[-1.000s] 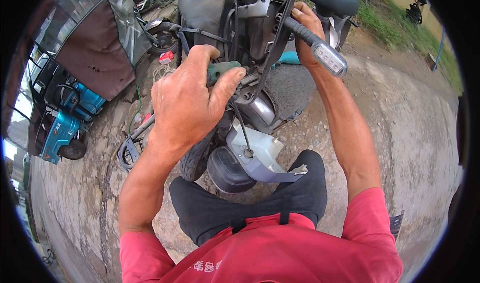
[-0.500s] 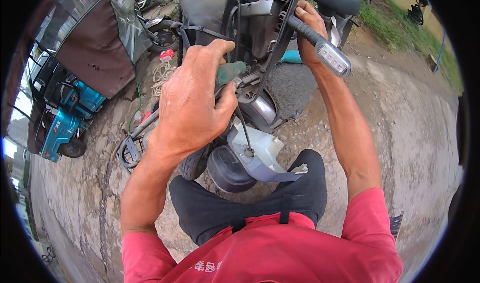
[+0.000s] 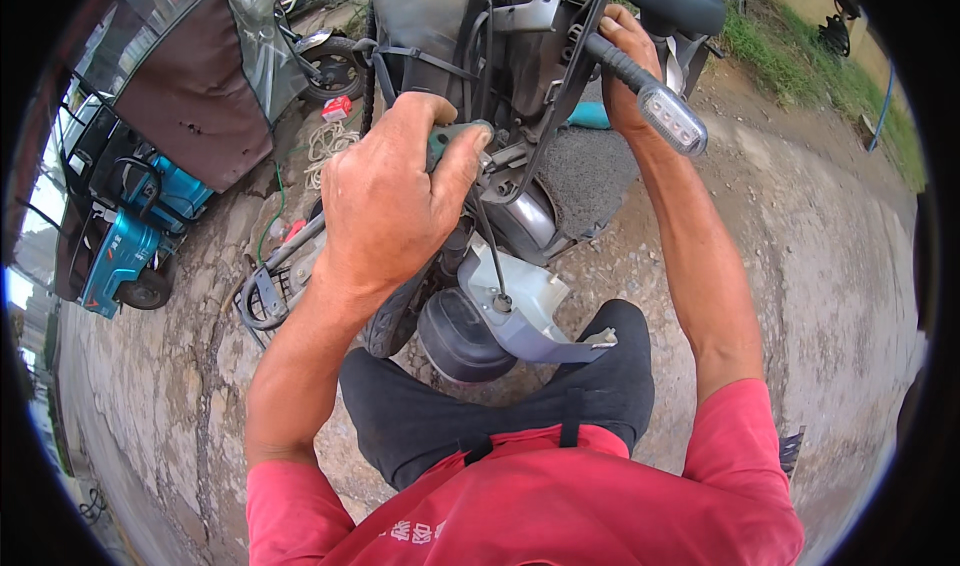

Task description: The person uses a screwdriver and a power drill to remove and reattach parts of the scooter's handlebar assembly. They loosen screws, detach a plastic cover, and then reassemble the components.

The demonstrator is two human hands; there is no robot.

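My left hand [image 3: 385, 196] is closed round the green, see-through handle of a screwdriver [image 3: 446, 144], thumb and forefinger on it. Its shaft points toward the partly stripped scooter body [image 3: 530, 71], where the tip is hard to make out. My right hand [image 3: 632, 61] reaches to the far side of a dark body panel [image 3: 580, 61] and appears to grip its edge, most fingers hidden. A turn signal light [image 3: 672, 119] on a ribbed black stalk juts out in front of that hand. Below hangs a silver-grey plastic cover [image 3: 520, 311] with a cable running to it.
A black rounded case [image 3: 462, 338] and a tyre [image 3: 390, 321] sit by my knees. A metal rack [image 3: 270, 301] lies at the left, near rope [image 3: 328, 148] and a red box [image 3: 337, 109]. Farther left stands a blue covered tricycle [image 3: 120, 251]. Cracked concrete surrounds everything.
My left hand has turned on the screwdriver handle, its forefinger and thumb now closer together over it. The right hand stays at the panel; the view has shifted slightly.
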